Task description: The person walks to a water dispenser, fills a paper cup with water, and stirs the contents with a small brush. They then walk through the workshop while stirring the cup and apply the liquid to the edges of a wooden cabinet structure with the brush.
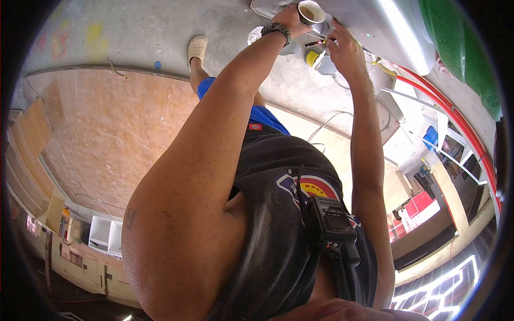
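Observation:
My left hand (290, 21), with a dark band on its wrist, is closed around a pale cup (311, 12) tilted so its brownish inside shows. Close by on the right, my right hand (345, 49) has its fingers bent together beside a smooth grey curved surface (375, 24). A thin dark item shows near its fingers; I cannot make out what it is or how it is held. Below the cup, between the hands, is a yellow and grey container (315, 56).
A glossy green surface (460, 48) stands at upper right. A red hose or pipe (455, 109) curves down the right side. A loose cable (332, 115) lies on the concrete floor (134, 32). My foot in a cream clog (197, 47) stands near a wooden board (118, 128).

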The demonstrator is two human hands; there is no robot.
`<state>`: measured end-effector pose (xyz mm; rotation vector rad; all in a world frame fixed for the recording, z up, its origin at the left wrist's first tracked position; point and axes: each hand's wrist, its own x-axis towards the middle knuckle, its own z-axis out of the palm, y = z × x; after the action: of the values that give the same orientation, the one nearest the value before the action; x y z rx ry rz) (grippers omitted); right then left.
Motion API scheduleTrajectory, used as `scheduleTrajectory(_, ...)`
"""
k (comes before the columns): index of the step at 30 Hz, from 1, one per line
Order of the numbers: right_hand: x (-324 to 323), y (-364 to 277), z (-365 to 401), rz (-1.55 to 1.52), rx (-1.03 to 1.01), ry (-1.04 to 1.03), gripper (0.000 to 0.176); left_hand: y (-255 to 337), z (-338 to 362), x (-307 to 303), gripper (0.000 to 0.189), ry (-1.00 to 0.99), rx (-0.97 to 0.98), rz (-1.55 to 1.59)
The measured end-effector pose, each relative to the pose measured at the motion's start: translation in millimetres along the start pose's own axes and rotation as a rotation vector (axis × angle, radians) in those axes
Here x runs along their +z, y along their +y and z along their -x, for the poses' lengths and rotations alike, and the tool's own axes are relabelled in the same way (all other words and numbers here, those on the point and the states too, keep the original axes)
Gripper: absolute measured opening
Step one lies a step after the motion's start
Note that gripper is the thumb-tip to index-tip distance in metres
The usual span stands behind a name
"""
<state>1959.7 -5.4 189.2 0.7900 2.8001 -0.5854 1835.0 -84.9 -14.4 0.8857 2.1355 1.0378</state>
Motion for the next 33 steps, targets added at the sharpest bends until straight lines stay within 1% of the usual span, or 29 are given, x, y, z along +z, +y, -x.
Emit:
scheduleTrajectory(3,0.9,0.4,0.0,0.007,0.004,0.002,0.01,0.8,0.4,-0.7,0.077,-0.003,-0.001,-0.007)
scheduleTrajectory(5,1.6,1.1,0.7,-0.018,-0.036,0.035,0.01,-0.7,0.2,0.8,0.076,0.01,0.02,-0.02)
scheduleTrajectory(8,2.1,2.9,0.8,-0.045,-0.071,0.057,0.011,13.8,0.3,-9.7,0.06,-0.081,-0.149,0.136)
scheduleTrajectory(14,2.9,4.2,0.3,-0.055,-0.051,0.05,0.01,11.7,-0.6,-8.1,0.058,-0.088,-0.127,0.11)
scheduleTrajectory(20,1.6,1.5,0.6,-0.038,-0.017,0.031,0.009,16.0,1.4,-10.0,0.064,-0.04,-0.14,0.11)
scheduleTrajectory(23,2.5,2.4,0.4,-0.042,-0.027,0.04,0.009,8.5,0.4,-3.3,0.067,0.017,-0.061,0.118)
scheduleTrajectory(26,2.7,2.9,-0.1,-0.054,-0.025,0.035,0.01,15.7,-0.4,-11.1,0.068,-0.046,-0.124,0.134)
scheduleTrajectory(29,-4.4,-2.1,0.5,-0.058,-0.005,0.007,0.01,15.5,-3.0,-12.2,0.068,-0.116,-0.136,0.109)
scheduleTrajectory(30,-7.3,-4.7,3.9,-0.059,0.005,-0.004,0.011,13.6,-2.7,-9.4,0.068,-0.087,-0.109,0.126)
scheduleTrajectory(33,-7.9,-13.2,27.1,-0.221,-0.022,0.05,0.019,9.5,-1.3,-8.4,0.07,-0.024,-0.045,0.148)
